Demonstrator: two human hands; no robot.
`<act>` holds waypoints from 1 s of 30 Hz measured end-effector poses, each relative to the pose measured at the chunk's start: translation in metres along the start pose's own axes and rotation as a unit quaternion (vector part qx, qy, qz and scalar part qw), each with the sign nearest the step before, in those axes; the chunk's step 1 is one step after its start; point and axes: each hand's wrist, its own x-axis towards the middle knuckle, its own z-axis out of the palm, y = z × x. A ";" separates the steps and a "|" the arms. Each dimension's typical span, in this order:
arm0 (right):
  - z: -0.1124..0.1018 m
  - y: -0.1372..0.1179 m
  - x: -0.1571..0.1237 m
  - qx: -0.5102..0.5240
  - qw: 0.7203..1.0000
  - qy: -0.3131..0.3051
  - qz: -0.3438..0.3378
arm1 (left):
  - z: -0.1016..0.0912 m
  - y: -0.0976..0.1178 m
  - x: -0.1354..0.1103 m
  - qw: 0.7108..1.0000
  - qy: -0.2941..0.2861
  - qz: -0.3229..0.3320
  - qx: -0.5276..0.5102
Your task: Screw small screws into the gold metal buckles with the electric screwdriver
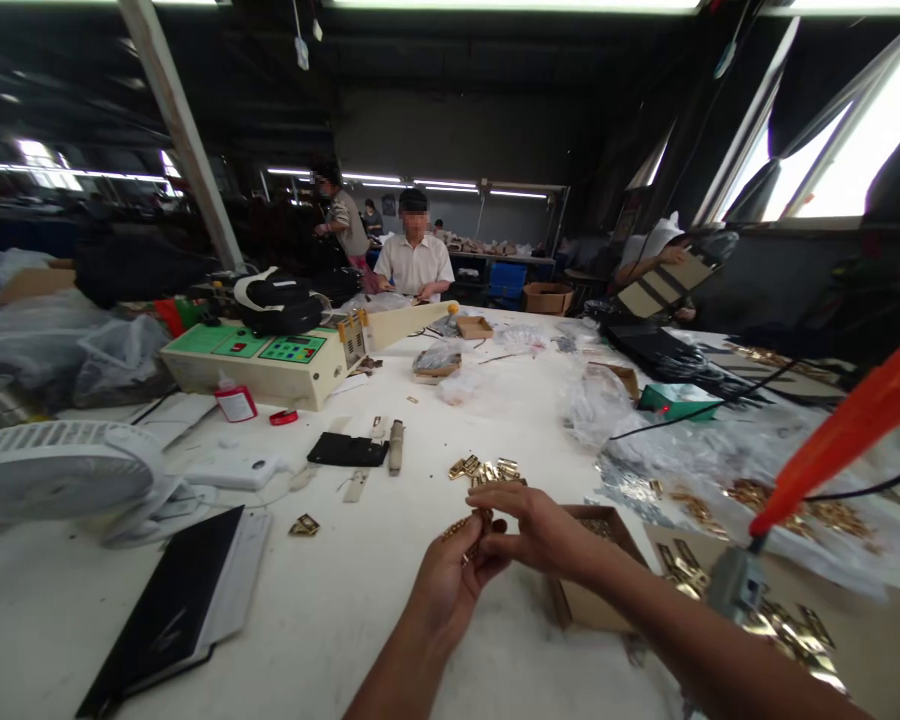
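Observation:
My left hand (450,575) and my right hand (534,528) meet above the white table (330,620), fingers pinched together round small gold metal buckles (459,526). Just beyond my fingers a loose pile of the same gold buckles (486,469) lies on the table. Under my right wrist stands an open cardboard box (586,600) with more gold pieces inside. One stray gold buckle (304,525) rests further left.
A cream and green machine (270,362), a white fan (60,470), a black notebook (172,600) and a black pouch (347,450) stand left. An orange tool (847,430) with a cable hangs right, above plastic bags of gold parts (765,500). People sit at the far end.

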 end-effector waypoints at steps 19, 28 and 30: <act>-0.030 -0.066 -0.103 -0.163 0.972 -0.141 -0.089 | 0.040 -0.059 -0.109 0.997 0.060 -0.019 0.036; -0.024 -0.079 -0.131 -0.196 0.964 -0.152 -0.101 | 0.040 -0.081 -0.139 0.997 0.055 -0.024 0.049; -0.024 -0.079 -0.134 -0.200 0.969 -0.123 -0.078 | 0.041 -0.083 -0.141 0.997 0.049 -0.022 0.052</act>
